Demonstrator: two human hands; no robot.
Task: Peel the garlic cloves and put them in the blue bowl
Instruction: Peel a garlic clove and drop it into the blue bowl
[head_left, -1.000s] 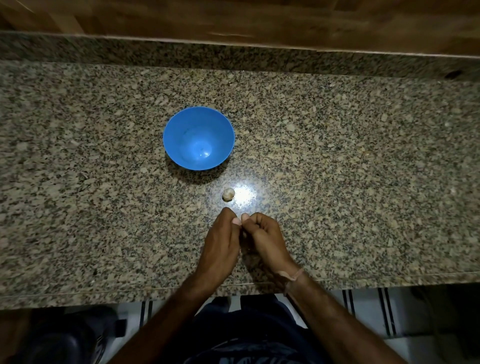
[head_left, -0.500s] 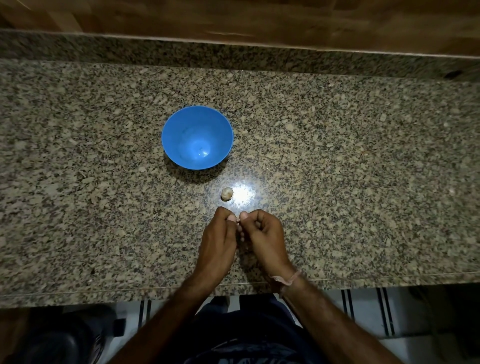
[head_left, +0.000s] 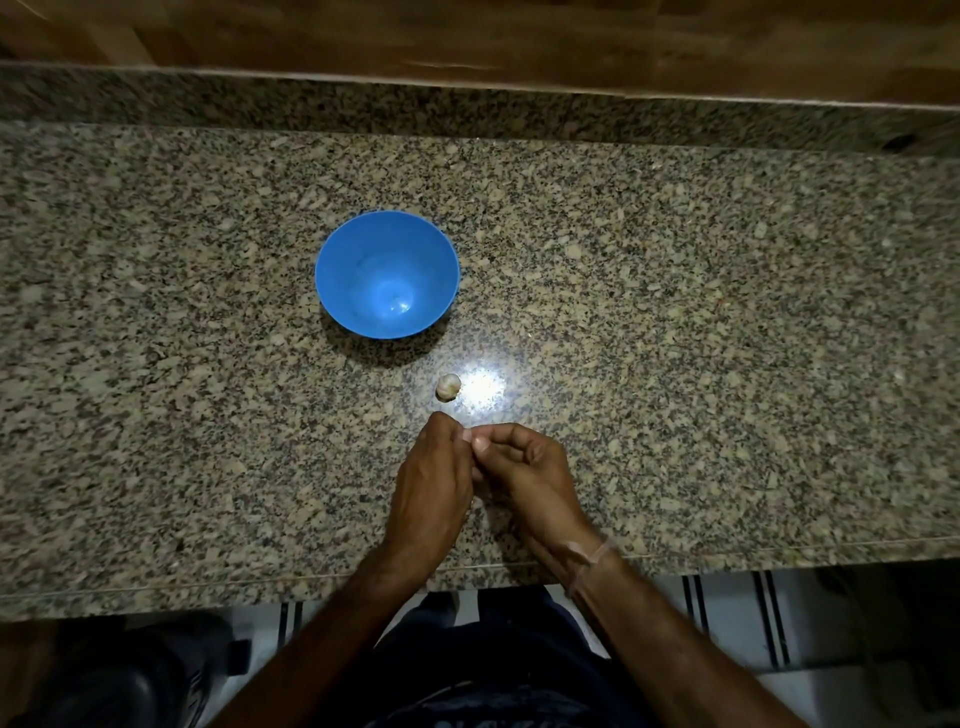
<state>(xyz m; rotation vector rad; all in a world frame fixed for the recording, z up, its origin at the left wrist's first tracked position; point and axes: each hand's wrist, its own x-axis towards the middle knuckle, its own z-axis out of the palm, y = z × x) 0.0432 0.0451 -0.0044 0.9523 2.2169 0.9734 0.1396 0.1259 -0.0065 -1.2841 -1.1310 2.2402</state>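
Small pale garlic piece (head_left: 448, 387), apparently unpeeled, lies on the speckled granite countertop (head_left: 727, 338) at five o'clock of the round blue plastic bowl (head_left: 353, 270), near but apart. The bowl shows nothing inside, so no clove is delivered yet. At six o'clock of the garlic, left hand (head_left: 431, 483) and right hand (head_left: 530, 467) meet at curled fingertips. Whether they pinch a clove cannot be told. Judged stage: early.

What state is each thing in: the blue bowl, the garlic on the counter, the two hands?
Round blue plastic bowl: upright, empty.
Pale garlic piece: lying on the speckled granite counter near the bowl, touched by neither hand.
Left hand: fingers curled, tips against the other hand's; anything pinched is hidden.
Right hand: fingers curled, tips against the left's; contents hidden.
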